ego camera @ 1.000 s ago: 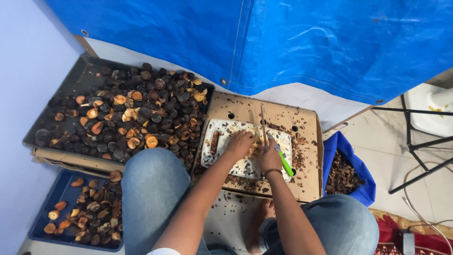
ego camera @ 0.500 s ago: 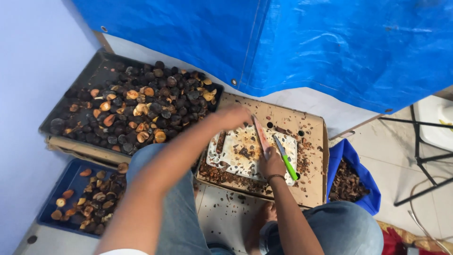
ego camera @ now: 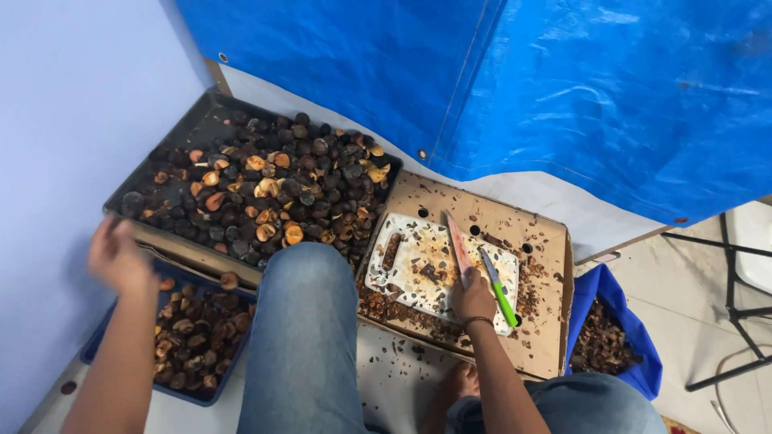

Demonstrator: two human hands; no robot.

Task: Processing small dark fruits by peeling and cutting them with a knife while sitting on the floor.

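While left hand (ego camera: 121, 257), blurred so grip unclear, is hovering over blue tray (ego camera: 96, 347) lower left, right hand (ego camera: 474, 299) is gripping knife (ego camera: 460, 247) on cutting board (ego camera: 402, 269) at centre; keep blade flat.

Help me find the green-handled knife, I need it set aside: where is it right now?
In the head view the green-handled knife lies on the right part of the white cutting board, just right of the right hand, on the cardboard.

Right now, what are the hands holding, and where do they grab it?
The right hand grips a knife at its handle end. The left hand is blurred; whether it holds anything cannot be told.
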